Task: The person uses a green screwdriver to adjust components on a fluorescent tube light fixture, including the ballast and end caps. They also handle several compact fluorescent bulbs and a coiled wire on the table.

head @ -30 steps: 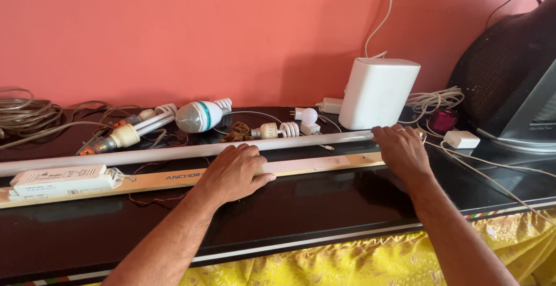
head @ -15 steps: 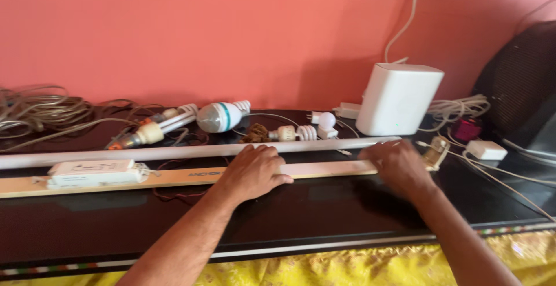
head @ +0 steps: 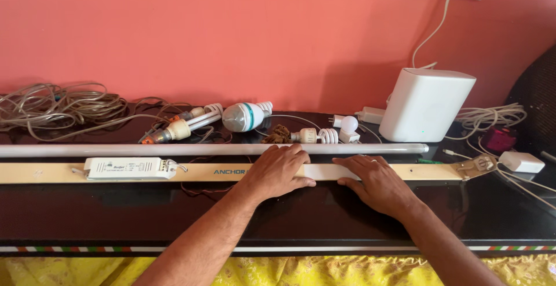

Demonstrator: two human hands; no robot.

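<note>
1. Tube-light batten: a long, flat, cream-coloured strip lying level across the dark tabletop, running left to right, its left end cut off by the frame edge.
2. White rectangular ballast box: mounted on the batten's left part.
3. Metal end holder: at the batten's right end, tilted.
4. White fluorescent tube: lying parallel, just beyond the batten's far edge.

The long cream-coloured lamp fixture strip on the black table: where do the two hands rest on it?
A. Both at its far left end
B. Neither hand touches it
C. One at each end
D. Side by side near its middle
D: the left hand and right hand lie flat, close together, near the middle of the long cream-coloured lamp fixture strip.
</note>
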